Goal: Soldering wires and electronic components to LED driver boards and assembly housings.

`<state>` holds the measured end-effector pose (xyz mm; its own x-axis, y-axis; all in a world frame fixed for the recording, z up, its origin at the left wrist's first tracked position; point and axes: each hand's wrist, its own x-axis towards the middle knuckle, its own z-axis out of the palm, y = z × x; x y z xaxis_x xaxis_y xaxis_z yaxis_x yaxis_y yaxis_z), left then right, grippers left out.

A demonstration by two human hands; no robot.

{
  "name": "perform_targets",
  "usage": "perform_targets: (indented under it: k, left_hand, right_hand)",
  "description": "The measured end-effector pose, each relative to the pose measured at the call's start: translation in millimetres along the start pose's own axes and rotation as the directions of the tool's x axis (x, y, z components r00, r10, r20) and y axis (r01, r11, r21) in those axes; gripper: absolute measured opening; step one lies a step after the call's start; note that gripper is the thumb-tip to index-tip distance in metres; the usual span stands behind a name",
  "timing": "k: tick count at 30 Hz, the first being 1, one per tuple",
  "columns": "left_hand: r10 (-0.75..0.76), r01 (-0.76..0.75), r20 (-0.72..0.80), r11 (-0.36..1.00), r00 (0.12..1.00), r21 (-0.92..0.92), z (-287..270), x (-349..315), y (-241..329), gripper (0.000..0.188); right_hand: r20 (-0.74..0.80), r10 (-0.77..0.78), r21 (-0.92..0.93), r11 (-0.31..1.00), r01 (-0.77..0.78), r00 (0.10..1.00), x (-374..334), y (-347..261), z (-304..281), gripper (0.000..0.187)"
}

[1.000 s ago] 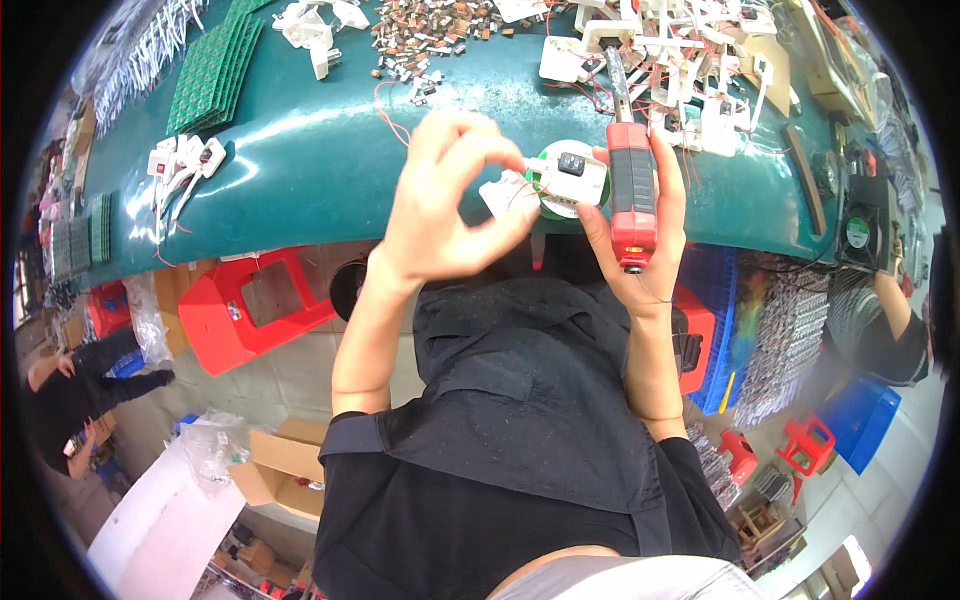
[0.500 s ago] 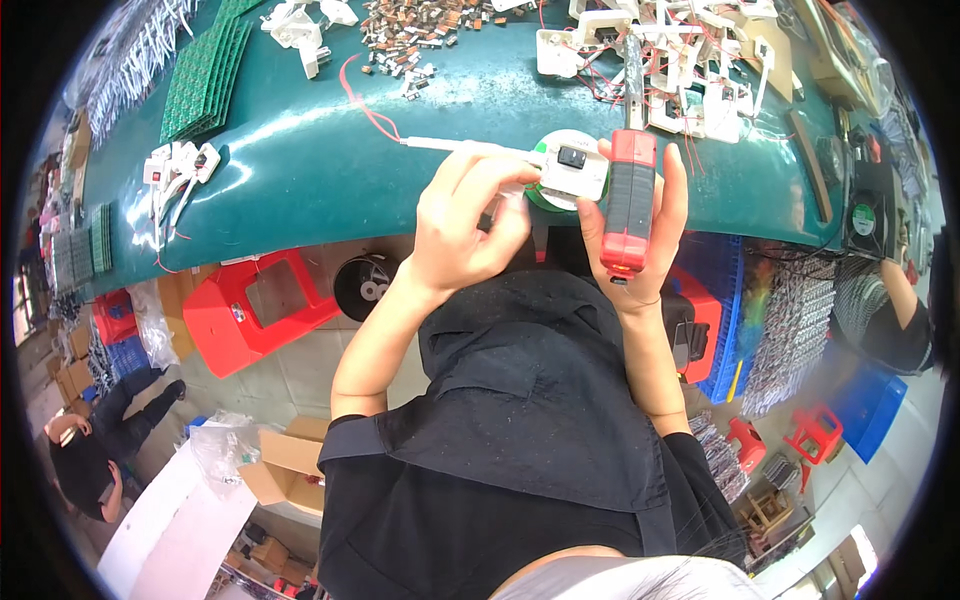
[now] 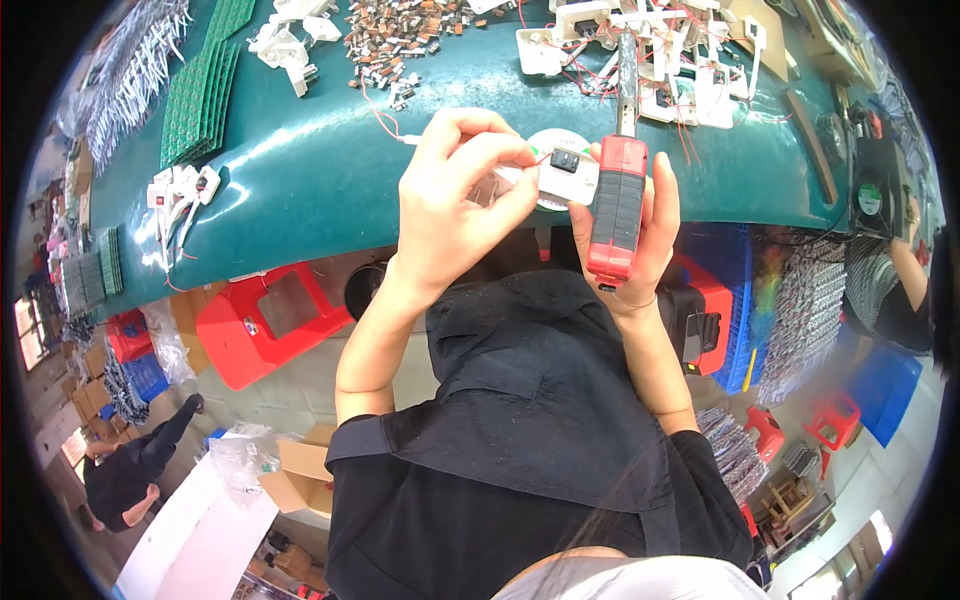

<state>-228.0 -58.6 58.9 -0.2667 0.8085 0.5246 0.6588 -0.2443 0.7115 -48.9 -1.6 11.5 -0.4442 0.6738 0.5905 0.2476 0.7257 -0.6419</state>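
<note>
Beyond your white part (image 3: 566,176), loose parts (image 3: 400,30) litter the green table (image 3: 320,170). Your left hand (image 3: 460,190) pinches the part, small with a black switch. Your right hand (image 3: 640,230) grips a red tool (image 3: 617,205).

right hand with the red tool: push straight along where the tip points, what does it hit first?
Likely the heap of white parts with red wires on the green table; the red tool in the right hand aims there. Depth unclear.

A dark green workbench (image 3: 330,170) carries stacked green circuit boards (image 3: 205,90), a scattered heap of small brown components (image 3: 400,35), white plastic housings with red wires (image 3: 665,50), and white clips (image 3: 180,190) near its front edge.
</note>
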Motion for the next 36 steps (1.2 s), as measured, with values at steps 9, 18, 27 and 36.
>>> perform_targets:
  k: [9, 18, 27, 36]
  left_hand:
    - [-0.353, 0.374, 0.124, 0.884, 0.927, -0.281, -3.8, 0.2, 0.6, 0.010]
    - [-0.442, 0.505, 0.251, 0.699, 0.862, -0.506, -8.2, -4.3, -3.0, 0.019]
    - [-0.258, 0.284, 0.124, 0.904, 0.958, -0.318, -2.4, -11.9, -0.5, 0.033]
    - [-0.430, 0.389, 0.154, 0.538, 0.890, -0.748, 5.0, -26.1, -5.4, 0.027]
  right_hand:
    - [-0.016, -0.034, -0.048, 0.998, 0.033, 0.999, -0.5, -1.9, 1.0, 0.080]
    - [-0.028, -0.045, -0.040, 0.998, 0.044, 0.999, -1.4, -2.6, 1.6, 0.080]
    - [-0.026, -0.056, -0.014, 0.998, 0.056, 0.998, -2.7, -2.8, 1.4, 0.080]
    - [-0.014, -0.079, -0.017, 0.997, 0.079, 0.997, -2.2, -5.2, 1.8, 0.080]
